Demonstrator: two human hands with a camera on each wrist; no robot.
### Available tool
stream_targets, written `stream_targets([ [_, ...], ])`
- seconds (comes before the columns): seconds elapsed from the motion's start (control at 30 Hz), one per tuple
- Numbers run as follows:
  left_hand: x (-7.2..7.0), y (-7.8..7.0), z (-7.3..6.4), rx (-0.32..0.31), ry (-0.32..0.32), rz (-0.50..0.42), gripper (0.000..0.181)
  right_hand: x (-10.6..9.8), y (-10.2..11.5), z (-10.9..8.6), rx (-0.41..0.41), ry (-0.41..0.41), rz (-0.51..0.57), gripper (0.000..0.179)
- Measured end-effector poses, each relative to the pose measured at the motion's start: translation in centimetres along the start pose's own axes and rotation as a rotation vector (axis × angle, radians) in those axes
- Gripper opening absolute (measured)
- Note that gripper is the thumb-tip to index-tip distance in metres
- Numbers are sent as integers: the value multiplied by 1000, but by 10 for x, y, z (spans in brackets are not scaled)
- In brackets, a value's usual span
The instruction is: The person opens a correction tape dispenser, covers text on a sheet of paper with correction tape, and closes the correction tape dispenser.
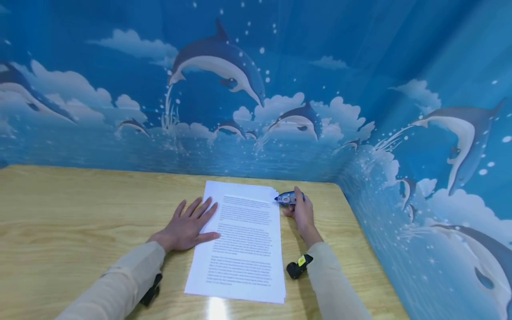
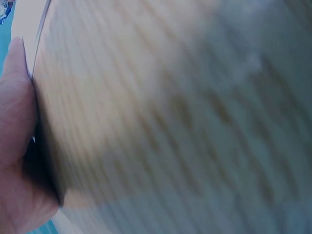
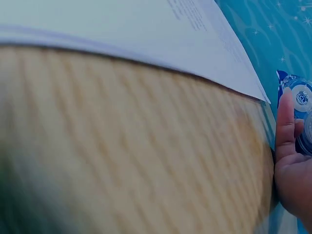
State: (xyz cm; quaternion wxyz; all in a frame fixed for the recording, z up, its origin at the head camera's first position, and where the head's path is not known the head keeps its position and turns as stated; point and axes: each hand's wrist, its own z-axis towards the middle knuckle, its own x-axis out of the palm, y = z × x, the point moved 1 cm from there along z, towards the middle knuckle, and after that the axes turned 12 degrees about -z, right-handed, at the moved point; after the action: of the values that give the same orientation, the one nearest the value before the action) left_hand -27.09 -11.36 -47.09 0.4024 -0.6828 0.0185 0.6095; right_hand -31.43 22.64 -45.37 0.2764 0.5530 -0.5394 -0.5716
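A stack of printed paper sheets lies on the wooden table, its text facing up. My left hand rests at the stack's left side, fingers spread, with the fingertips and thumb over the margin. Beside the upper right edge, my right hand grips a blue correction tape between thumb and fingers. Its tip points left, right at the paper's edge. In the right wrist view, the clear blue case of the correction tape shows white reels inside, with the thumb along it. A pale strip crosses the text near the page's top.
The light wooden table runs to a blue dolphin-print curtain at the back and right. Black wrist cameras sit on both forearms; the right one hangs beside the stack's lower right edge.
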Motion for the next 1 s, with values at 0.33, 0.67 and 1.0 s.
stream_targets([
  [0.33,-8,-4,0,-44,48,-94,88,-2,0,-8,-14,109,147,58],
  [0.67,-19,-8,-2,-135,-60,-320,94,-8,-3,-33,26,230,231,55],
  [1.0,-22,-32,-7,-83,-171,-465,74,2,1,-68,-58,251,255,41],
])
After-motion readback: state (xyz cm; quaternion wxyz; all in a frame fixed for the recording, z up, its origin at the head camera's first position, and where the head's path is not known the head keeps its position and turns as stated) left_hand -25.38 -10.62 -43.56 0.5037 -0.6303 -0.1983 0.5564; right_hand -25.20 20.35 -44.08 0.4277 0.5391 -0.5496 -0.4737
